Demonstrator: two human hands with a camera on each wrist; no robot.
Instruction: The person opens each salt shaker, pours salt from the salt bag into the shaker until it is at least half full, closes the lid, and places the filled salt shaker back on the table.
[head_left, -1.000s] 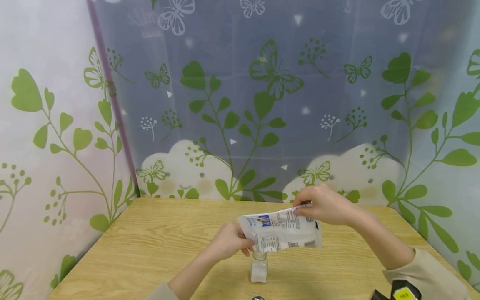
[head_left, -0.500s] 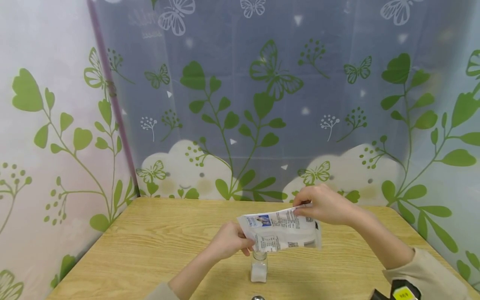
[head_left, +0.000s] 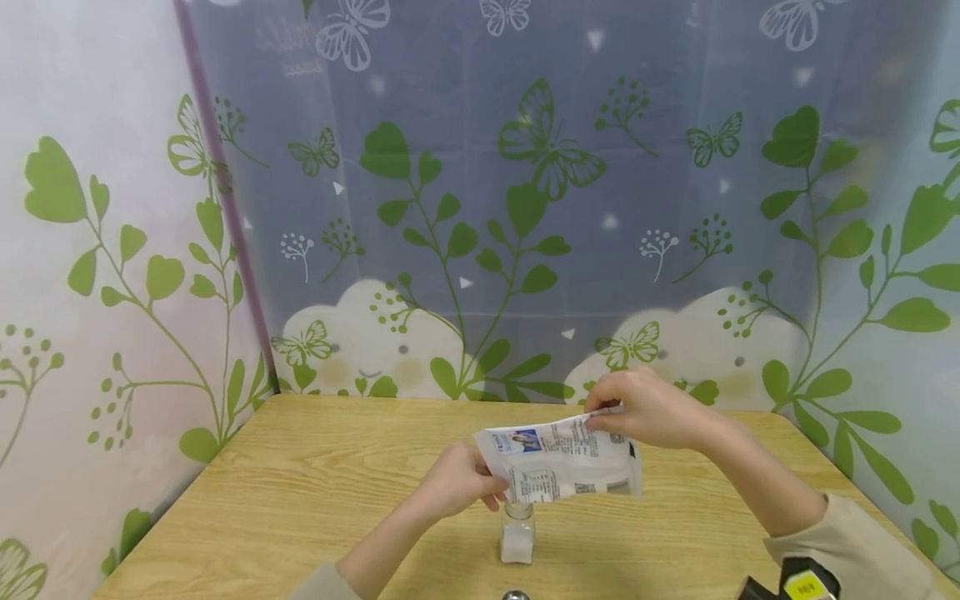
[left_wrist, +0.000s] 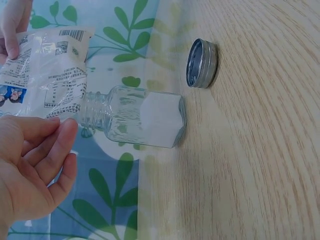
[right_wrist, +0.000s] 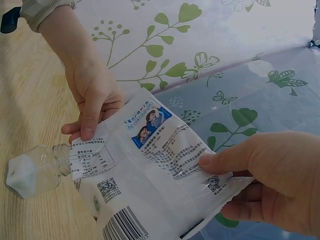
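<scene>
Both hands hold a white printed plastic bag (head_left: 558, 458) tilted over a small glass jar (head_left: 518, 537). My left hand (head_left: 459, 483) pinches the bag's lower left corner, right at the jar's mouth. Higher up, my right hand (head_left: 648, 408) grips the upper right edge between thumb and fingers. White powder (left_wrist: 161, 119) fills roughly the lower half of the jar, which stands upright on the table. In the left wrist view the bag's corner overlaps the jar's threaded neck (left_wrist: 94, 110). The bag's opening is hidden behind its printed side and the left fingers.
A silver metal lid (left_wrist: 202, 63) lies on the wooden table (head_left: 322, 467) in front of the jar, on the person's side. Patterned curtains (head_left: 480, 208) stand behind and at both sides of the table. A black device with a yellow label (head_left: 806, 583) sits by the right sleeve.
Hardly anything differs: the bag and both hands keep nearly the same place over the jar. The powder level looks slightly higher than a second ago.
</scene>
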